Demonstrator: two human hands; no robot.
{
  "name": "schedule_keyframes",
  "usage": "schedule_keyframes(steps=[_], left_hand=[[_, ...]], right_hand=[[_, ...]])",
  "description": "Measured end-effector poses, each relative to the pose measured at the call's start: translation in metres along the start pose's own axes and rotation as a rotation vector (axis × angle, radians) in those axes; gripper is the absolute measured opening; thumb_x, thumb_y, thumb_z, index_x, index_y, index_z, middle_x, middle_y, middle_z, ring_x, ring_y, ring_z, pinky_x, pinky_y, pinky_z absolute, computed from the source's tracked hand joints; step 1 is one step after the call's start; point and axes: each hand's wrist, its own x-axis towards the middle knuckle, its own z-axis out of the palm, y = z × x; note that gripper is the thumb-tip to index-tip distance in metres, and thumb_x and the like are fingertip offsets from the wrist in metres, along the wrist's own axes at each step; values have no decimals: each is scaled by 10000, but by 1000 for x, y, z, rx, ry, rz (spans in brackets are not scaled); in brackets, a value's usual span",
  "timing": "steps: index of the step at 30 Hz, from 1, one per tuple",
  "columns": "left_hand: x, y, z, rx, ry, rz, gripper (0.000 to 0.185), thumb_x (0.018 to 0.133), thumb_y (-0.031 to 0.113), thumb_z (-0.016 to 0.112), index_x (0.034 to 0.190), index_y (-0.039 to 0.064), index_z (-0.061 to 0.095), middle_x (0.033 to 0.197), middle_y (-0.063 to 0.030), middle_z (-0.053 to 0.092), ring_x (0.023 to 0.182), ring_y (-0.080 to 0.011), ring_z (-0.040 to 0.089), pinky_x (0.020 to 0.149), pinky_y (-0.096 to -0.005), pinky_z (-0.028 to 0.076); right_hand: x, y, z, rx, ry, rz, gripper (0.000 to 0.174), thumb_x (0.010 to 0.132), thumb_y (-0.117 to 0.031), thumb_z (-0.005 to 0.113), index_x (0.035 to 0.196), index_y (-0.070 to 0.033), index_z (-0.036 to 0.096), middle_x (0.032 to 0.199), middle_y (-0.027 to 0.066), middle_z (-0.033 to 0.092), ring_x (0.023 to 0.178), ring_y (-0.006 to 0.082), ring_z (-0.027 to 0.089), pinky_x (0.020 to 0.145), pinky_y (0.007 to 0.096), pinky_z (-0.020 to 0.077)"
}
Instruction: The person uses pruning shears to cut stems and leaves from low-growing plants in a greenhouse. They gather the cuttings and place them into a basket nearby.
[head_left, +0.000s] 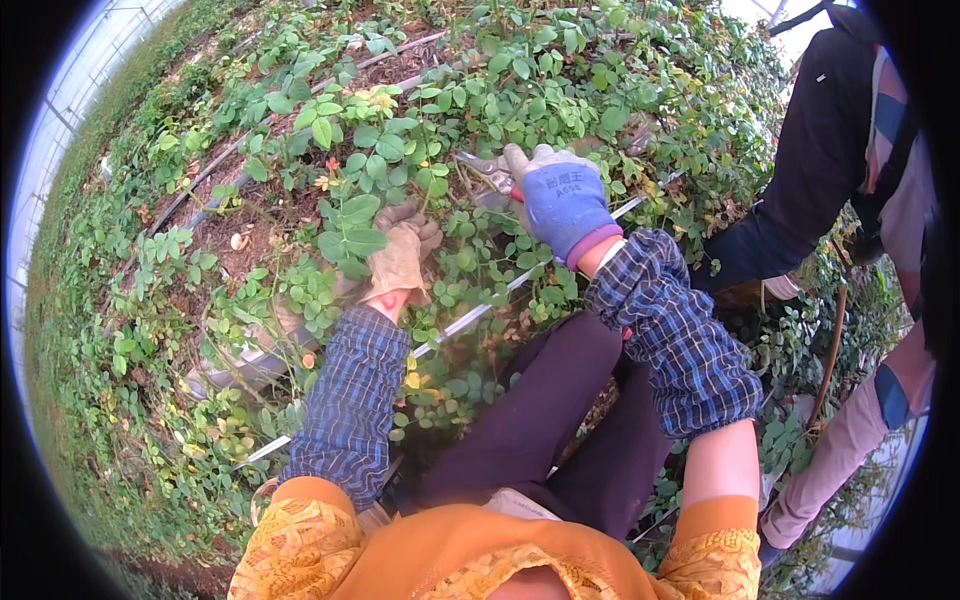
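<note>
My right hand (559, 187), in a blue and grey work glove that bears writing, grips a pair of pruning shears (491, 171). Their metal blades point left into the leaves, and a bit of red handle shows by the palm. Lower and to the left, my left hand (401, 251) wears a tan glove and reaches in among leafy stems. Its fingers curl, partly behind leaves, so whether they hold a stem cannot be seen. Broad green leaves (352, 229) of what look like rose bushes overlap this glove. A small reddish bloom (331, 165) stands above it.
A taut white strap (487, 306) crosses the plants before my knees. Dark irrigation pipes (217, 202) run along the mulched soil (236, 247). At right, another person in dark trousers (795, 157) bends close by. A pale plastic-like trough (247, 367) lies under foliage.
</note>
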Motion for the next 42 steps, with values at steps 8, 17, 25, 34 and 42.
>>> schedule_keyframes(steps=[8, 17, 25, 34, 42], left_hand=[[19, -6, -21, -145, -411, -183, 112, 911, 162, 574, 814, 143, 520, 703, 20, 465, 643, -165, 340, 616, -334, 291], [10, -1, -12, -150, -297, -124, 178, 963, 78, 521, 811, 123, 441, 672, 12, 384, 600, -151, 302, 567, -322, 274], [13, -11, -42, 33, -162, 113, 288, 943, -97, 554, 1220, -34, 509, 1004, -118, 591, 781, -270, 655, 691, -406, 598], [6, -12, -35, 171, -238, 230, 285, 919, -129, 531, 1186, -30, 543, 1000, -113, 578, 749, -254, 635, 664, -385, 578], [-12, -17, -6, 375, 87, 290, 328, 912, -145, 489, 1218, -38, 536, 993, -110, 564, 768, -254, 662, 644, -388, 589]], right_hand=[[79, -25, 38, 16, -386, 189, 347, 994, -201, 586, 1330, -116, 610, 1166, 69, 718, 1114, 274, 698, 855, 451, 533], [54, -17, 15, 331, -377, 262, 382, 876, -295, 689, 1173, -53, 678, 1113, 185, 735, 1043, 344, 721, 885, 464, 563], [30, -18, 27, 273, -141, 168, 357, 861, -335, 718, 1114, -91, 655, 1018, 146, 694, 965, 339, 700, 832, 505, 519], [52, -29, 52, 203, -75, 170, 307, 873, -299, 718, 1110, -109, 672, 1050, 123, 693, 997, 299, 695, 838, 462, 515], [36, -13, 63, 529, -52, 219, 362, 889, -348, 713, 1108, -69, 639, 1038, 206, 700, 968, 387, 705, 818, 482, 563]])
